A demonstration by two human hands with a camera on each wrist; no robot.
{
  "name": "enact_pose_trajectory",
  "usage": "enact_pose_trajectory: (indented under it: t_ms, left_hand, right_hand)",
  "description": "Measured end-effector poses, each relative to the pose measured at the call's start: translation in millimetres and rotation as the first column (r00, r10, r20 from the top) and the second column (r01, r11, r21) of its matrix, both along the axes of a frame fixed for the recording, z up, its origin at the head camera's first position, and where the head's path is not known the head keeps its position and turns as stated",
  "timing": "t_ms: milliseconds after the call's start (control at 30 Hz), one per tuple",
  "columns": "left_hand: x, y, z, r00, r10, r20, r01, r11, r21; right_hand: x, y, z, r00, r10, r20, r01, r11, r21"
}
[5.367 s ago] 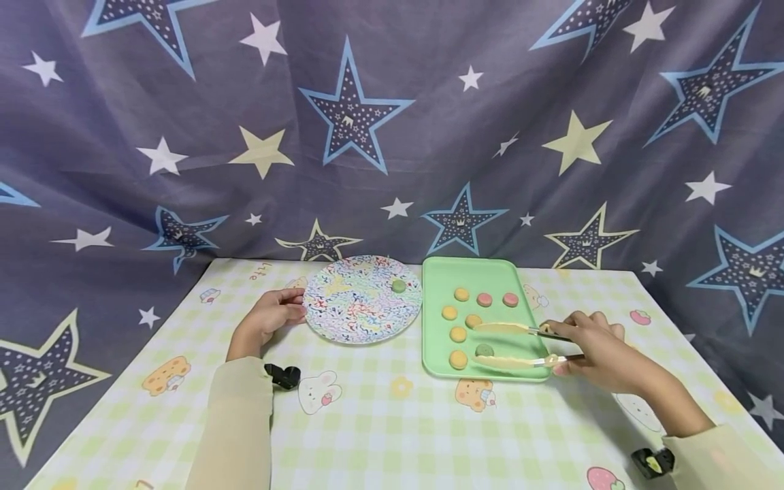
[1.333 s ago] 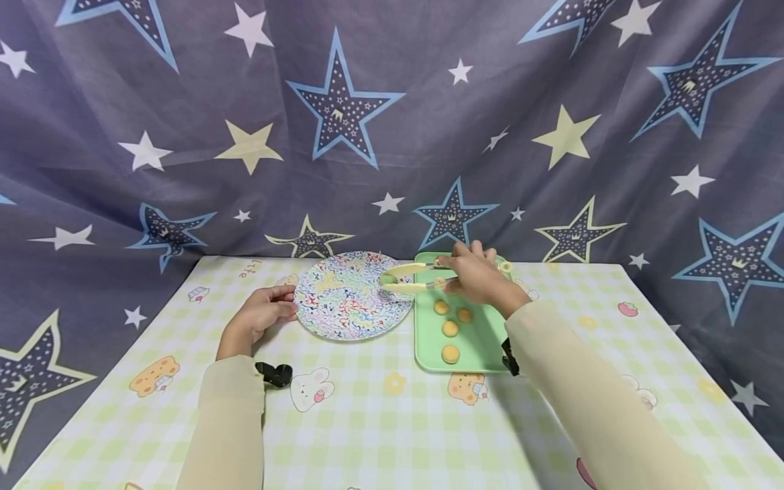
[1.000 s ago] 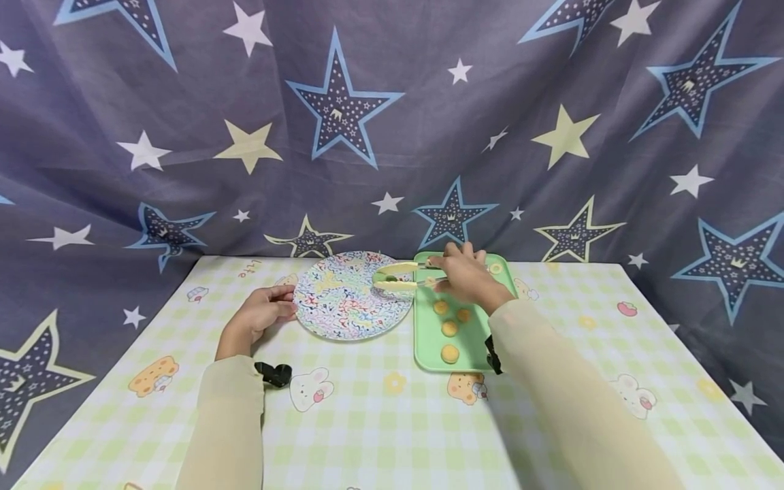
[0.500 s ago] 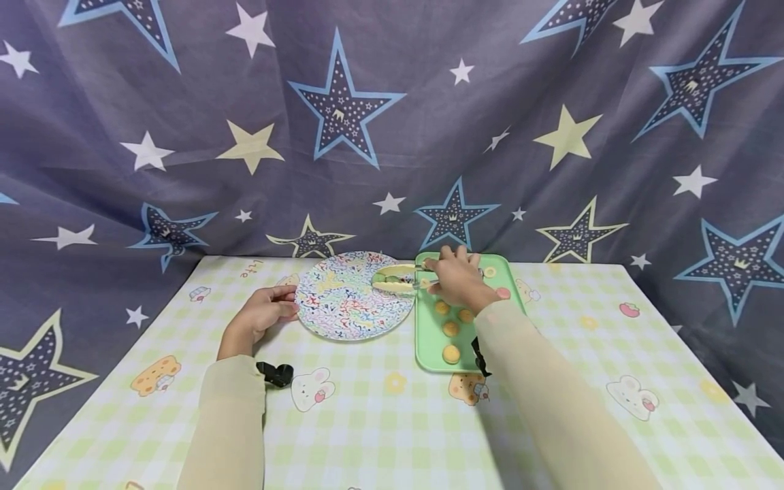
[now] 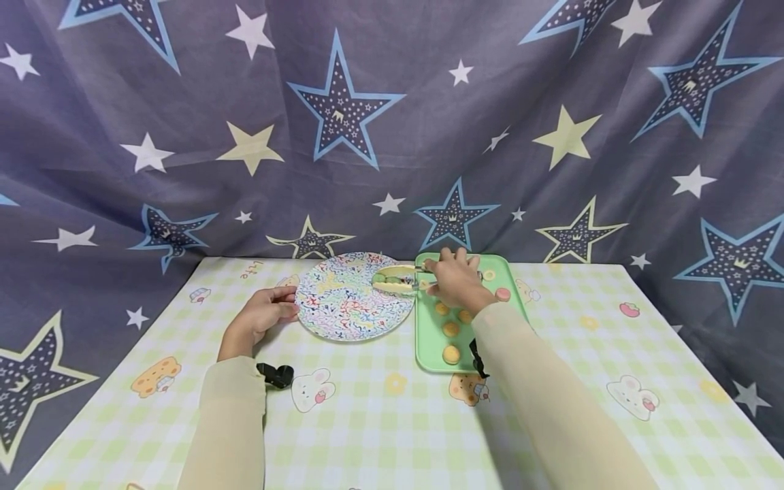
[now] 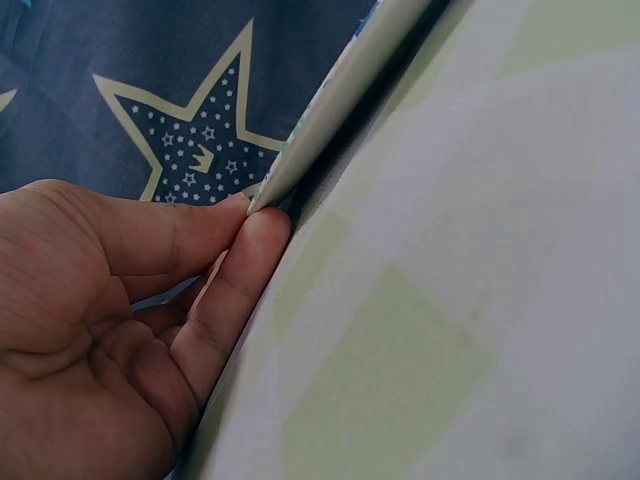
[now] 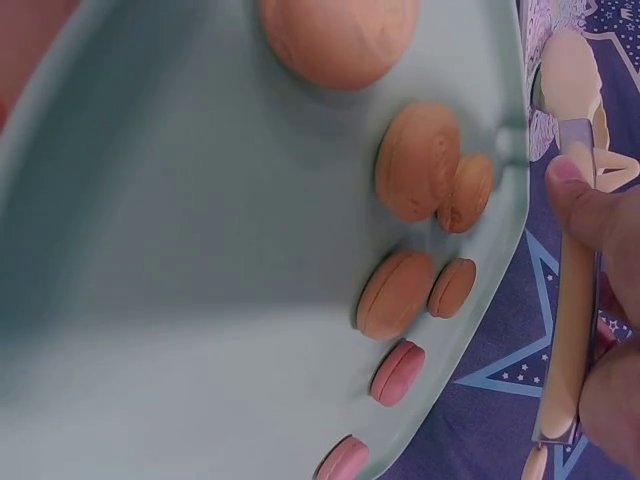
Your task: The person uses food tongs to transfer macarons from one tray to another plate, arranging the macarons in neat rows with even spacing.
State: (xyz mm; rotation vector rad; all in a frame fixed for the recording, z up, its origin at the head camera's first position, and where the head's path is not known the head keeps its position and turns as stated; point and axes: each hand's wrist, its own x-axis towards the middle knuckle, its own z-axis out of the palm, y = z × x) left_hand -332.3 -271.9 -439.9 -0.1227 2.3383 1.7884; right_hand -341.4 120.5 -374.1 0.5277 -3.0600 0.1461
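Observation:
My left hand (image 5: 265,313) pinches the left rim of a round plate (image 5: 343,320) with a multicoloured squiggle pattern; the left wrist view shows thumb and finger on the plate's edge (image 6: 325,115). The right hand (image 5: 459,278) grips a pair of tongs (image 5: 395,288) with cream tips and metal joints. Those tips lie over the plate's right part, spread apart, with two green macarons (image 5: 386,279) side by side between them. In the right wrist view, the thumb presses along the tongs' handle (image 7: 572,330).
Right of the plate, a green tray (image 5: 429,354) holds several yellow macarons (image 5: 450,354) and pink ones (image 5: 502,294); the right forearm covers part of it. A checked cloth (image 5: 343,435) covers the table, and a starry curtain (image 5: 392,122) hangs behind.
The right hand has moved the tongs leftward from tray to plate, and the green macaron has gone from the tray to the plate beside the first. The tongs' tips have spread. The left hand stays.

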Motion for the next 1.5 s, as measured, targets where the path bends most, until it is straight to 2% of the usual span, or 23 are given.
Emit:
enact_pose_trajectory:
  t_ms: [367,667,900,1100,1500]
  left_hand:
    - [-0.2,-0.2,0.8,1.0,-0.002,0.004,0.002,1.0,0.001]
    - [-0.4,-2.5,-2.4,1.0,0.002,-0.004,-0.002,1.0,-0.005]
    - [0.1,-2.6,-2.0,1.0,-0.004,-0.006,0.004,1.0,-0.001]
    - [1.5,-0.7,-1.5,1.0,-0.003,-0.008,0.003,1.0,-0.006]
    - [-0.2,-1.2,-2.0,1.0,-0.001,-0.001,0.001,1.0,-0.008]
  right_hand:
    - [1.7,5.6,-1.6,1.0,-0.008,0.012,0.009,0.999,-0.051]
    - [9.3,21.5,9.7,1.0,0.019,0.0,-0.019,0.992,-0.122]
    - [18.0,40.9,12.2,1.0,0.023,0.002,-0.023,0.987,-0.157]
    - [26.2,57.8,12.2,0.998,0.056,-0.012,-0.057,0.985,-0.162]
    - [50.9,97.6,10.1,0.994,0.106,-0.039,-0.111,0.978,-0.174]
